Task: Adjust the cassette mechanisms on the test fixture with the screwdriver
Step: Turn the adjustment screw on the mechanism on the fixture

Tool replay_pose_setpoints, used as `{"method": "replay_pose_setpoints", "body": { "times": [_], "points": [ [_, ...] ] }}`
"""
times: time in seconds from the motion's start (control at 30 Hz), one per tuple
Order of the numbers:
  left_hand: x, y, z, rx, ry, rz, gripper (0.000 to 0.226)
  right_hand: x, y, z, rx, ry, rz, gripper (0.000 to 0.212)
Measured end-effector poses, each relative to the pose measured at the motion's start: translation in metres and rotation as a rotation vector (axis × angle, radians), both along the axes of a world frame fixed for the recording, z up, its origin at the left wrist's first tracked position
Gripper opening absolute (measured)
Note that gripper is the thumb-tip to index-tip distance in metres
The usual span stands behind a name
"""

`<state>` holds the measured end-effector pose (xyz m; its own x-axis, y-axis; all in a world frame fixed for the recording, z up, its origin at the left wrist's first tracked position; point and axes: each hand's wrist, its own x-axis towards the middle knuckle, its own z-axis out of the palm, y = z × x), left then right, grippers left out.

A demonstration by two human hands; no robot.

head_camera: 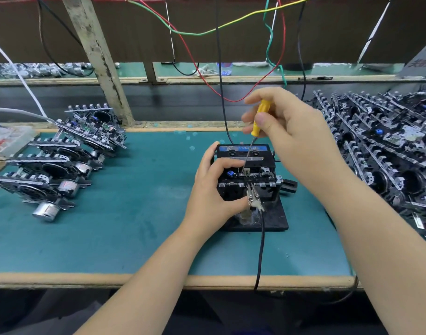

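So I've got the test fixture (267,216) sitting mid-bench on the green mat (134,226), a bit right of centre, with a cassette mechanism (249,176) seated on top and a cassette with a blue label (242,148) at its far end. My right hand (294,131) pinches the yellow-handled screwdriver (258,122) between thumb and fingertips, handle up and leaning slightly away from me, and the thin shaft runs down so the tip sits on the metal bits around the middle of the mechanism. My left hand (212,189) is wrapped around the left side of the unit, fingers curled over the top edge and thumb pressed against the near face, right by the little metal clips (252,197) at the front. A black cable (261,250) runs from those clips toward me and drops off the bench edge.

On my left there's a group of mechanisms (62,160) lying on the mat, silver motors facing me. On my right, a big tangled heap of more mechanisms (386,151). Red, green and yellow wires (231,22) hang overhead.
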<state>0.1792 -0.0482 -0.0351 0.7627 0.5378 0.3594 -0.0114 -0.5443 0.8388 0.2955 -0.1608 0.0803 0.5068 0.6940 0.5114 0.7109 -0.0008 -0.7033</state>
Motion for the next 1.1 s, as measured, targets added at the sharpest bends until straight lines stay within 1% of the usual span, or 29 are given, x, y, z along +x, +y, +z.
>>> {"method": "replay_pose_setpoints", "body": {
  "times": [0.13,0.2,0.3,0.4,0.47,0.57,0.6,0.63,0.67,0.73,0.8,0.87,0.9,0.93,0.97,1.03,1.07,1.1],
  "points": [
    [-0.001,0.000,0.000,-0.004,-0.015,-0.006,0.070,-0.003,0.001,-0.001,0.070,-0.012,0.013,0.035],
    [-0.001,-0.001,0.002,-0.002,-0.017,-0.008,0.069,-0.005,0.003,-0.003,0.094,-0.037,-0.010,0.031],
    [-0.001,-0.003,0.002,0.033,-0.036,0.002,0.064,-0.006,0.005,-0.004,0.088,-0.127,-0.073,0.019],
    [-0.002,-0.003,-0.005,0.051,-0.089,-0.005,0.062,-0.002,0.001,-0.005,0.010,-0.093,-0.053,0.018],
    [-0.001,-0.003,-0.009,0.031,-0.112,0.008,0.060,0.003,-0.001,-0.004,-0.034,-0.021,0.002,0.027],
    [0.004,0.003,-0.011,0.018,-0.139,0.017,0.056,0.007,-0.001,0.001,0.010,0.102,0.050,0.054],
    [0.004,0.005,-0.010,0.021,-0.133,0.018,0.052,0.007,0.000,0.001,0.024,0.114,0.048,0.063],
    [0.004,0.006,-0.007,0.024,-0.119,0.010,0.050,0.006,0.000,0.000,0.031,0.095,0.034,0.067],
    [0.004,0.007,-0.004,0.028,-0.105,-0.002,0.050,0.005,0.002,0.000,0.038,0.062,0.008,0.065],
    [0.003,0.005,0.000,0.024,-0.094,-0.003,0.055,0.000,0.006,-0.002,0.063,-0.005,-0.045,0.048],
    [0.002,0.003,0.002,-0.001,-0.107,0.002,0.055,-0.002,0.007,-0.002,0.070,-0.063,-0.091,0.034],
    [0.002,0.002,0.000,-0.004,-0.135,0.009,0.055,0.000,0.005,-0.002,0.036,-0.091,-0.096,0.023],
    [0.003,0.001,-0.002,-0.002,-0.139,0.008,0.055,0.001,0.004,-0.002,-0.002,-0.094,-0.081,0.022],
    [0.003,0.001,-0.004,-0.004,-0.141,0.008,0.056,0.001,0.001,-0.003,-0.033,-0.059,-0.048,0.024],
    [0.004,0.001,-0.006,-0.010,-0.139,0.010,0.056,0.000,0.000,-0.003,-0.048,0.027,-0.005,0.029],
    [0.004,0.008,-0.007,-0.016,-0.139,0.001,0.059,-0.005,-0.002,-0.003,0.005,0.269,0.107,0.033],
    [0.004,0.012,-0.005,-0.020,-0.125,-0.031,0.063,-0.007,-0.004,-0.004,0.073,0.349,0.131,0.027],
    [0.004,0.016,-0.003,-0.035,-0.088,-0.091,0.068,-0.008,-0.007,-0.005,0.133,0.360,0.104,0.018]
  ]
}}
